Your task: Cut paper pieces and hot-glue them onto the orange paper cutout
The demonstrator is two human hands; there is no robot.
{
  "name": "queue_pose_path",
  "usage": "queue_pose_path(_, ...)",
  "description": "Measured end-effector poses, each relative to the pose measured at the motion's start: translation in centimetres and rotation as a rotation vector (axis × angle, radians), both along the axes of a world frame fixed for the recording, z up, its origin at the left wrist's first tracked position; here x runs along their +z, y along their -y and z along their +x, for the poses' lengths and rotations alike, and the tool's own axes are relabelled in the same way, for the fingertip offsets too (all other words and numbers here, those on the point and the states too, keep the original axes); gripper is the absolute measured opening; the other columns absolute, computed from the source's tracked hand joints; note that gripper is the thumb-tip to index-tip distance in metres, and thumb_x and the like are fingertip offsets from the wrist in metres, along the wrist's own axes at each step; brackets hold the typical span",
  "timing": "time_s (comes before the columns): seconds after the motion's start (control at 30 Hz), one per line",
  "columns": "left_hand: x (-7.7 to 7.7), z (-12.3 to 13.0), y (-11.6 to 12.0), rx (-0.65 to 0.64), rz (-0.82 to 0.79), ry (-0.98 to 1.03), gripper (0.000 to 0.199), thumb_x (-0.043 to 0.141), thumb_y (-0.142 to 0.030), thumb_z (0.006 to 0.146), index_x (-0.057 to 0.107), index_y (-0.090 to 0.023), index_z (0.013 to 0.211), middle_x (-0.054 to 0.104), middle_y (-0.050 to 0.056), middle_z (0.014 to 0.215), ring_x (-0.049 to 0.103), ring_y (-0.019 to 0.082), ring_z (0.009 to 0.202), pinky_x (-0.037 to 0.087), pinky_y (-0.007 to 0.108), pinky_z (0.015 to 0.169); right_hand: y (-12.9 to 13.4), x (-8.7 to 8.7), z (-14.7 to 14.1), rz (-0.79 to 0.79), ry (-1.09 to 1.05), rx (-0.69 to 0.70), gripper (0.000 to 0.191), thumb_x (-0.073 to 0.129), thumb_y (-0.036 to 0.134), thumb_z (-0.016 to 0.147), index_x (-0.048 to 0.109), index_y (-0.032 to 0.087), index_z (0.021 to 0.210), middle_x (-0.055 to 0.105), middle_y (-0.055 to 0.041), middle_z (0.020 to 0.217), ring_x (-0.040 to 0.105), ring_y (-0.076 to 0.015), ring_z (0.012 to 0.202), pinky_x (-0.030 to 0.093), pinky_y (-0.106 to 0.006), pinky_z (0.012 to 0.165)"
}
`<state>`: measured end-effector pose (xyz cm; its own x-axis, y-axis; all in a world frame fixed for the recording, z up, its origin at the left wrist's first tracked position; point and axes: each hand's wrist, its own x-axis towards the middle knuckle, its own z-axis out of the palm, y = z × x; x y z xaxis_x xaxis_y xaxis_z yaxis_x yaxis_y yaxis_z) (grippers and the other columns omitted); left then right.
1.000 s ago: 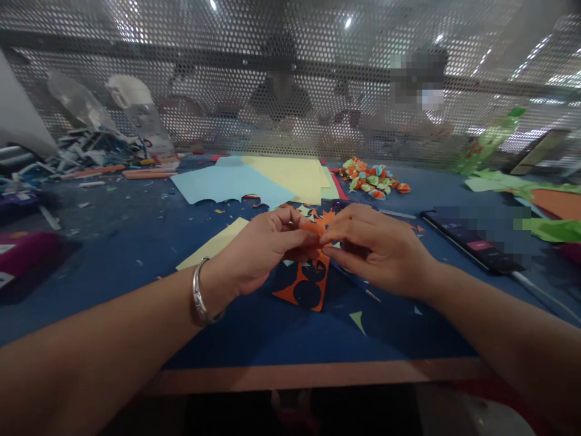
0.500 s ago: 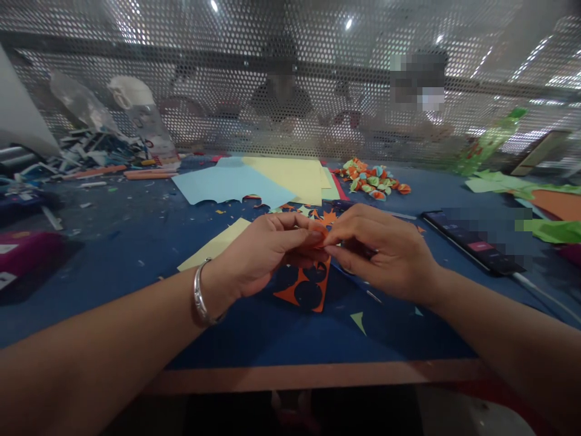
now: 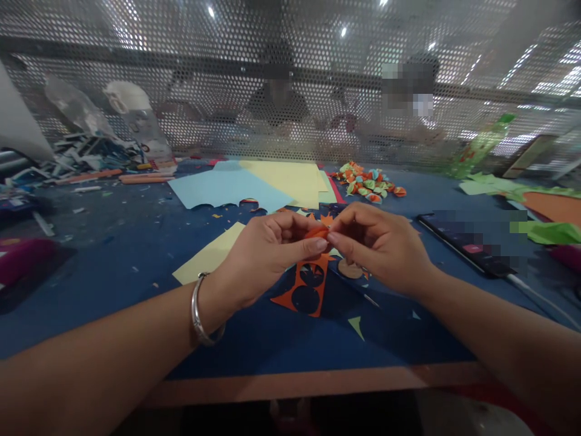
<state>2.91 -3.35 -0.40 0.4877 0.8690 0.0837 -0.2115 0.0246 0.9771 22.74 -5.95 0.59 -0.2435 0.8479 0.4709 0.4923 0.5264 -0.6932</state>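
A small folded orange paper piece (image 3: 316, 232) is pinched between both hands above the middle of the blue table. My left hand (image 3: 276, 245) grips its left side, thumb in front. At its right end, the thumb and fingertips of my right hand (image 3: 372, 242) are pressed together on it. Below the hands lies an orange sheet (image 3: 321, 290) with round holes cut out. A round tan disc (image 3: 351, 269) rests just under my right hand. Behind, colourful small folded paper pieces (image 3: 370, 183) form a pile.
Blue (image 3: 218, 186) and yellow sheets (image 3: 281, 175) lie behind the hands. A phone (image 3: 467, 245) with a cable is at the right. A clear bottle (image 3: 147, 130) stands back left, a green bottle (image 3: 485, 145) back right. People sit behind the perforated screen (image 3: 204, 79).
The left thumb has come forward along the orange piece, which now shows as a folded edge. The tan disc under my right hand has come into view. The camera view has shifted slightly.
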Motion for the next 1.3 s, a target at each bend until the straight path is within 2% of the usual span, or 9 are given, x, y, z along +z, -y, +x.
queue_pose_path(0.3,0.20,0.26,0.08,0.077,-0.018,-0.042,0.016,0.084,-0.021,0.075,0.077,-0.014,0.087,0.077,0.002,0.082,0.072,0.013,0.075,0.059,0.029,0.082,0.02,0.03,-0.17,0.021,0.027,-0.031,0.013,0.068,0.028,0.090,0.062,0.019,0.082,0.061,0.0020,0.073,0.054,-0.0072,0.049,0.045,-0.021,0.044)
queue_pose_path(0.53,0.31,0.30,0.15,0.101,-0.001,-0.051,0.014,0.082,-0.019,0.077,0.076,-0.013,0.088,0.077,0.002,0.081,0.072,0.012,0.075,0.059,0.025,0.079,0.06,-0.03,-0.29,0.059,0.054,-0.067,0.015,0.069,0.028,0.089,0.063,0.018,0.080,0.061,0.0023,0.070,0.054,-0.0071,0.049,0.042,-0.021,0.044)
queue_pose_path(0.73,0.71,0.40,0.39,0.132,0.012,-0.071,0.011,0.080,-0.018,0.080,0.075,-0.012,0.088,0.078,0.003,0.080,0.074,0.014,0.076,0.060,0.025,0.076,0.04,-0.01,-0.24,0.056,0.047,-0.086,0.014,0.071,0.029,0.088,0.063,0.019,0.082,0.063,0.0012,0.072,0.055,-0.0087,0.053,0.045,-0.022,0.046)
queue_pose_path(0.93,0.43,0.19,0.27,0.130,0.142,-0.125,0.012,0.078,-0.022,0.082,0.075,-0.015,0.092,0.078,0.002,0.082,0.074,0.015,0.075,0.061,0.028,0.077,0.13,-0.17,-0.24,0.034,0.053,-0.073,0.008,0.067,0.028,0.091,0.064,0.020,0.091,0.066,0.0006,0.076,0.055,-0.0078,0.049,0.044,-0.021,0.043)
queue_pose_path(1.13,0.19,-0.02,0.39,0.145,0.316,-0.232,0.012,0.074,-0.025,0.084,0.074,-0.016,0.093,0.078,0.003,0.087,0.074,0.016,0.079,0.060,0.028,0.079,0.10,-0.39,-0.31,0.077,0.033,-0.021,0.008,0.067,0.024,0.091,0.064,0.019,0.086,0.062,-0.0001,0.078,0.056,-0.0096,0.058,0.047,-0.024,0.051)
queue_pose_path(1.3,0.63,-0.38,0.66,0.146,0.456,-0.459,0.011,0.068,-0.028,0.086,0.073,-0.018,0.087,0.076,0.003,0.076,0.069,0.016,0.070,0.051,0.025,0.063,-0.01,-0.38,-0.19,0.074,0.080,0.017,0.009,0.066,0.023,0.091,0.063,0.018,0.084,0.060,0.0009,0.073,0.053,-0.0096,0.058,0.043,-0.023,0.051)
